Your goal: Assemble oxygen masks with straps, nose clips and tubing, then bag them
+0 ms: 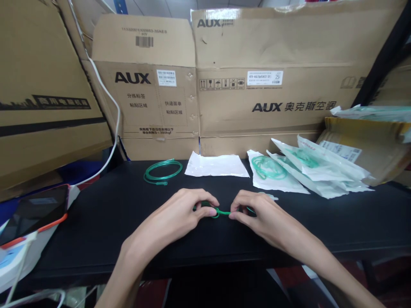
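Observation:
Low over the black table, my left hand (192, 207) pinches a green cord (224, 212) that shows a small loop by my thumb. My right hand (252, 207) has its thumb and fingers closed on the same cord, a short way to the right, and the piece between the hands runs nearly straight. Some of the cord is hidden behind my fingers. Just beyond my right hand, a small clear piece (269, 196) lies partly covered. A coil of green clear tubing (163, 171) rests on the table behind my left hand.
A flat white pouch (216, 165) lies at the back. To its right are several pouches (321, 171) with green tubing, beside an open carton (362, 141). Cardboard panels (261, 81) stand behind. A phone (37, 209) and white cable (117, 115) are at left.

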`<state>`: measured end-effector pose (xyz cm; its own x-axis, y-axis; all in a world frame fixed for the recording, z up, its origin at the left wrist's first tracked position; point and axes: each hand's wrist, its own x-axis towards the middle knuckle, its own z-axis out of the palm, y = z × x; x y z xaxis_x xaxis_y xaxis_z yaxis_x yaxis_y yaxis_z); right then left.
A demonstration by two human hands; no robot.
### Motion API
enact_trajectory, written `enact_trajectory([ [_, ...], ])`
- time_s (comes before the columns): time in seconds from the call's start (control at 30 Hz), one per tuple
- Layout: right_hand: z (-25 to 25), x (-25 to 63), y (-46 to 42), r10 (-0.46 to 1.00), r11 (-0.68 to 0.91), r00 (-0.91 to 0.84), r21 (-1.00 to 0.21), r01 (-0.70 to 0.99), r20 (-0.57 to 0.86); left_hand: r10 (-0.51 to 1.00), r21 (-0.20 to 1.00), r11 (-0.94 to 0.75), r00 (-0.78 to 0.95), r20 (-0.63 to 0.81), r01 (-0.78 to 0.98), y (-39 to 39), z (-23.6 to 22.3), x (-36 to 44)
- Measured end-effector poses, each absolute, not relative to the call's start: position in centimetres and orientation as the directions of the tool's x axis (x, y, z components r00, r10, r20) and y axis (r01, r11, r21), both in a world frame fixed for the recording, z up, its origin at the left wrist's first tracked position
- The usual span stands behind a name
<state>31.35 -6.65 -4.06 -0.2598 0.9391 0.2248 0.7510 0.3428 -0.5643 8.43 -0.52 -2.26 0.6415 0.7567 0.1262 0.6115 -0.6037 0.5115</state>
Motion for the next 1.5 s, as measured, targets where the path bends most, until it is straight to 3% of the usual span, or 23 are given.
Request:
enact_trajectory([
  [0.57,-3.4,31.2,-6.8,0.955,0.285,-0.176,-0.572,0.769,0.239,0.719,0.515,-0.648,0.674,0.171,0.561,-1.3,-2.4,10.3],
  [0.77,-2.1,34.4,-6.8,0.924,0.311,-0.139,-0.488,0.816,0.356,0.726,0.545,-0.637,0.662,0.186,0.545,-1.2,-2.2,10.5],
  [0.9,-2.9,37.7,-6.4,0.951,0.182,-0.057,-0.403,0.897,0.304,0.732,0.562,-0.632,0.650,0.205,0.534,-1.1,-2.0,10.3],
  [1.0,-4.1,38.8,-5.8,0.970,0.168,-0.077,-0.408,0.898,0.229,0.733,0.567,-0.632,0.644,0.217,0.528,-1.2,-1.9,10.4],
  [1.17,-3.6,37.3,-5.2,0.986,0.137,-0.055,-0.570,0.810,0.160,0.737,0.551,-0.650,0.610,0.289,0.524,-1.1,-1.7,10.7],
  [1.33,-1.7,34.9,-5.8,0.986,0.159,-0.102,-0.902,0.402,0.129,0.736,0.561,-0.663,0.568,0.368,0.496,-1.1,-1.5,10.6],
  [1.5,-1.7,33.9,-6.1,0.992,0.117,-0.060,-0.990,0.082,0.113,0.741,0.588,-0.657,0.550,0.385,0.472,-1.1,-1.2,10.6],
])
